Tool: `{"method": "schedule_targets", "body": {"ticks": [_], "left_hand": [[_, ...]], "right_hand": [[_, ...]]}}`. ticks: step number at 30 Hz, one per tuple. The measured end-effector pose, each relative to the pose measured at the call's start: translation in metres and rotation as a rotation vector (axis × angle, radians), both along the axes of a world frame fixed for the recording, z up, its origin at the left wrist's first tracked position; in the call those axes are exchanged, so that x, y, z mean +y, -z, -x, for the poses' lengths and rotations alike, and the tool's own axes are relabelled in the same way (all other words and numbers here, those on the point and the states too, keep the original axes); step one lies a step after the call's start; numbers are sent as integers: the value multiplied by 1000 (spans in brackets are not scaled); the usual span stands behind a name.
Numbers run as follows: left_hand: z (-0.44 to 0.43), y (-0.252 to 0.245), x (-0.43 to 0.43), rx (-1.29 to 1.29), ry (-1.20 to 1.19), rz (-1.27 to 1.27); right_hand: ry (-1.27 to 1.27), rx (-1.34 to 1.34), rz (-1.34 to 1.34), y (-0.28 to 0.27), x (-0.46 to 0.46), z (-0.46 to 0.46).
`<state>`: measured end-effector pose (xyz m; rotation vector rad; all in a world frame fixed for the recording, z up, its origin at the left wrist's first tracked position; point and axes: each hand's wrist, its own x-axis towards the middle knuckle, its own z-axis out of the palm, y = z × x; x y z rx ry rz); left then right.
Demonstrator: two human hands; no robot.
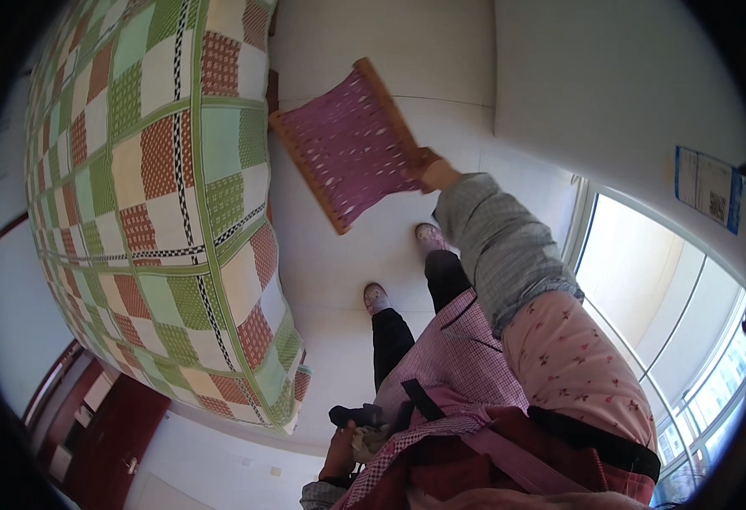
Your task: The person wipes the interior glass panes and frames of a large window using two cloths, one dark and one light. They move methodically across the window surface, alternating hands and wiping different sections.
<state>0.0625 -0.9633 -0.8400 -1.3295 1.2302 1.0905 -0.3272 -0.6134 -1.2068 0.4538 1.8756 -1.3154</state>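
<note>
My right hand (436,171) reaches out over the floor. It grips one wooden bar of what looks like a folding stool (357,146), with a seat of woven purple cord stretched between two bars. The stool hangs between the bed and my feet, and its legs cannot be made out. At my waist, my left hand (339,452) is closed on a crumpled pale cloth (368,444). A black object (353,415) sticks out just above the fingers; what it is stays unclear.
A bed with a checked patchwork cover (156,223) fills the left side. A white panel bearing a printed label (707,188) rises at the right, beside a glazed door or window (640,268). A dark red door (111,440) stands at lower left. Pale tiles (328,357) cover the floor.
</note>
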Motion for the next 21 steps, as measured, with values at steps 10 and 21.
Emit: {"method": "schedule_targets", "body": {"ticks": [10, 21], "left_hand": [[18, 16, -93, 241, 274, -236], [42, 16, -127, 223, 243, -363]], "right_hand": [[274, 197, -300, -117, -83, -139], [766, -103, -367, -230, -36, -421]]}}
